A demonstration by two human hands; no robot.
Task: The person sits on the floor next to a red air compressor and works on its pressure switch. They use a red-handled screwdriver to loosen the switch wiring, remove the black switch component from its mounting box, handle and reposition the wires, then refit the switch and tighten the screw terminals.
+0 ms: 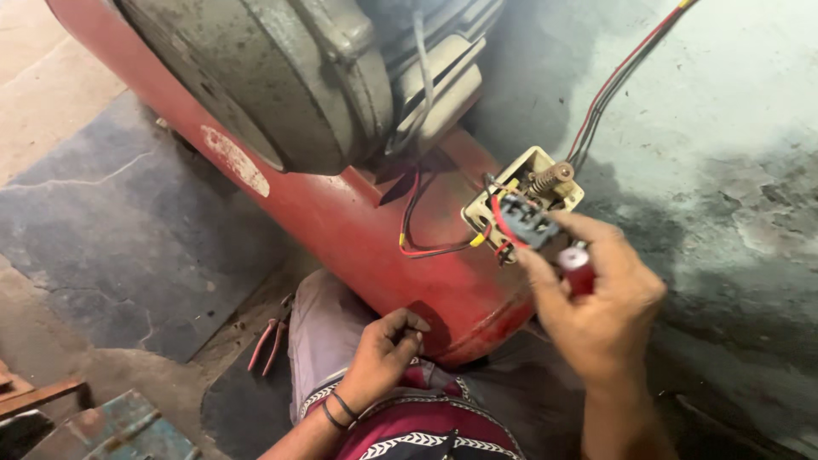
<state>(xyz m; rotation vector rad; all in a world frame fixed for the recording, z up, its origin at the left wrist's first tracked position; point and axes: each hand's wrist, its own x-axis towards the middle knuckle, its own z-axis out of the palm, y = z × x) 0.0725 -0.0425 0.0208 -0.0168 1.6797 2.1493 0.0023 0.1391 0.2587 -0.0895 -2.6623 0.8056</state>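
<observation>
Our right hand (601, 298) clamps a red-handled screwdriver (578, 269) at the switch box (521, 200); our left hand (383, 353) rests curled shut on our lap, against the red tank (366, 221)

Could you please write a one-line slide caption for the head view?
Right hand works a red-handled screwdriver at an open switch box on a red compressor tank; left hand rests below.

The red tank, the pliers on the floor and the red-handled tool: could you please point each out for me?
Red tank (358, 221): head view, on its curved painted side.
Pliers (271, 336): head view, on the red handles.
Red-handled tool (578, 271): head view, on the handle held in the right hand (601, 302).
</observation>
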